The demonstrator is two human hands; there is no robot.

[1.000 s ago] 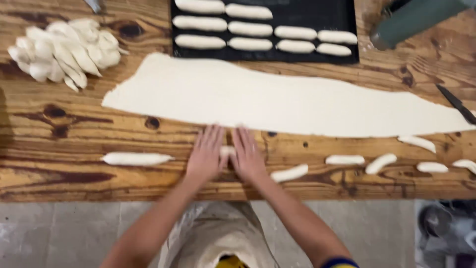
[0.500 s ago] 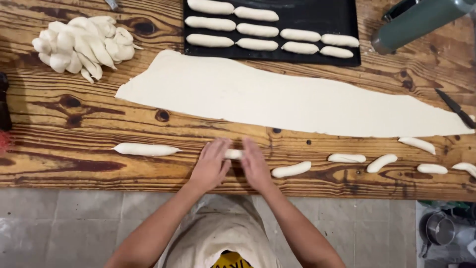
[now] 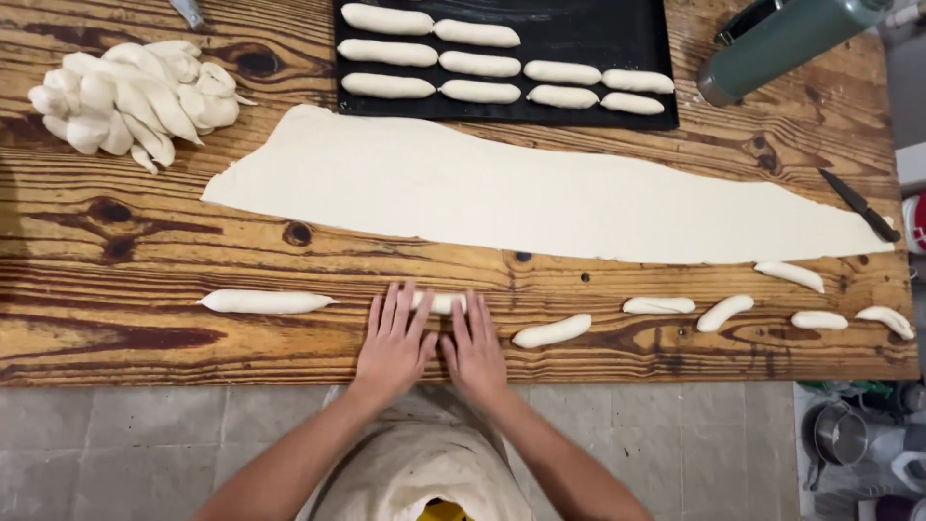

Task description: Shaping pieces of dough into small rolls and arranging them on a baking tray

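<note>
Both my hands lie flat, side by side, on a small piece of dough (image 3: 441, 302) near the front edge of a wooden table (image 3: 116, 251). My left hand (image 3: 394, 340) covers its left part and my right hand (image 3: 475, 347) its right part, fingers spread. Only the middle of the piece shows between the fingers. A rolled, pointed dough stick (image 3: 265, 302) lies to the left. Several short dough pieces (image 3: 551, 331) lie in a row to the right. A long flat sheet of dough (image 3: 540, 198) stretches across the table behind my hands.
A black baking tray (image 3: 579, 39) at the back holds several shaped dough sticks. A heap of dough scraps (image 3: 130, 96) sits back left. A green bottle (image 3: 781, 43) lies back right, and a black-handled knife (image 3: 860, 205) rests at the sheet's right end. Metal pots (image 3: 839, 434) stand on the floor.
My hands have stayed together on the dough piece with a slight back-and-forth shift. The view has drifted a little; nothing else on the table moved.
</note>
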